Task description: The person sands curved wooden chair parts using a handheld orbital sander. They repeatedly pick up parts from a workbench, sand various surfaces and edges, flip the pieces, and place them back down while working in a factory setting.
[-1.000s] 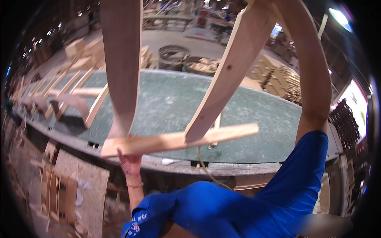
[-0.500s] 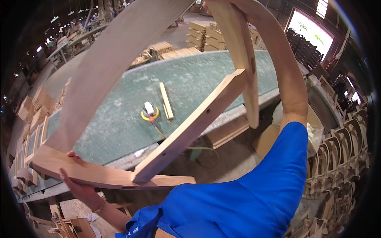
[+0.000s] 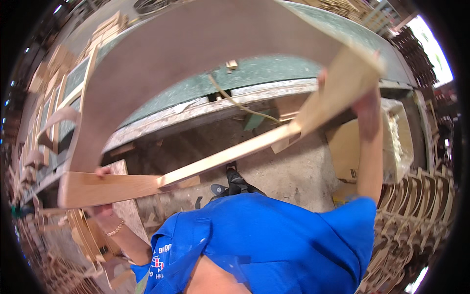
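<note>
A wooden chair frame (image 3: 196, 36) hangs in the air in front of me, over the near edge of the table. Its broad curved panel arches across the top and is blurred by motion. A short tapered leg (image 3: 110, 188) joins the panel at the left, and another leg (image 3: 338, 85) at the right. Between the legs runs a straight crossbar (image 3: 225, 157). My left hand (image 3: 103, 210) is closed round the left leg, thumb below and a fingertip above. My right hand (image 3: 366, 105) grips the right leg near its outer end; that leg hides part of the hand.
A green-topped work table (image 3: 264, 68) stretches behind the frame, with a hose (image 3: 240, 104) hanging over its near edge. An open cardboard box (image 3: 350, 147) stands at the right. Curved wooden parts (image 3: 416, 206) are stacked at lower right. Wooden pieces (image 3: 85, 235) lie at lower left.
The frame has come lower and tipped, its right leg moving down and nearer. My right hand has come into view. My view has tilted down, and the sander on the table no longer shows.
</note>
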### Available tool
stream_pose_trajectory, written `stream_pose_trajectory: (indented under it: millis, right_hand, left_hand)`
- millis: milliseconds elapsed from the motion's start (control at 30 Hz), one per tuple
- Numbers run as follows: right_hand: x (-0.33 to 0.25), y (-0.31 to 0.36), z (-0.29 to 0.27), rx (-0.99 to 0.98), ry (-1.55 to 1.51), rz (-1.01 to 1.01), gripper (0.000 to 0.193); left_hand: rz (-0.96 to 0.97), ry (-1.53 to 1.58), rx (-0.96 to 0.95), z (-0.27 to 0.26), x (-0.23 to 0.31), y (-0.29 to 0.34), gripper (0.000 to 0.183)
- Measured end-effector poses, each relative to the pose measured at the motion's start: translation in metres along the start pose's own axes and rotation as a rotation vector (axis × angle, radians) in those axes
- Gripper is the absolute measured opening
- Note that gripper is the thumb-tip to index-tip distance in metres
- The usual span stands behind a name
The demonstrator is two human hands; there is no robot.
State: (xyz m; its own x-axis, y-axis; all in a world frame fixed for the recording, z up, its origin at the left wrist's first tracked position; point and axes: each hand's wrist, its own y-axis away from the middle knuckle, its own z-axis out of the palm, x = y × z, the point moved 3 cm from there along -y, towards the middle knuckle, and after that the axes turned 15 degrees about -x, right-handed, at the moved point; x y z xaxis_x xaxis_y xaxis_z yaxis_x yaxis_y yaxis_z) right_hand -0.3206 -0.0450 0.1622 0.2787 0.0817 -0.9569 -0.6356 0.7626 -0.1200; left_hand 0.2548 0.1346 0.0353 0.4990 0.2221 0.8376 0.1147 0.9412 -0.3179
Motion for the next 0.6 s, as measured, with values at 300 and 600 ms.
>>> stream_pose_trajectory:
  millis: [300,600]
  right_hand:
    - [0.279,0.076,-0.033,0.537,-0.390,0.497,0.053]
    - [0.388,0.093,-0.043,0.632,-0.261,0.609,0.053]
  left_hand:
    - [-0.494,0.153,0.402,-0.050,-0.188,0.072,0.044]
    - [-0.971,0.118,0.578,-0.098,-0.233,0.096,0.065]
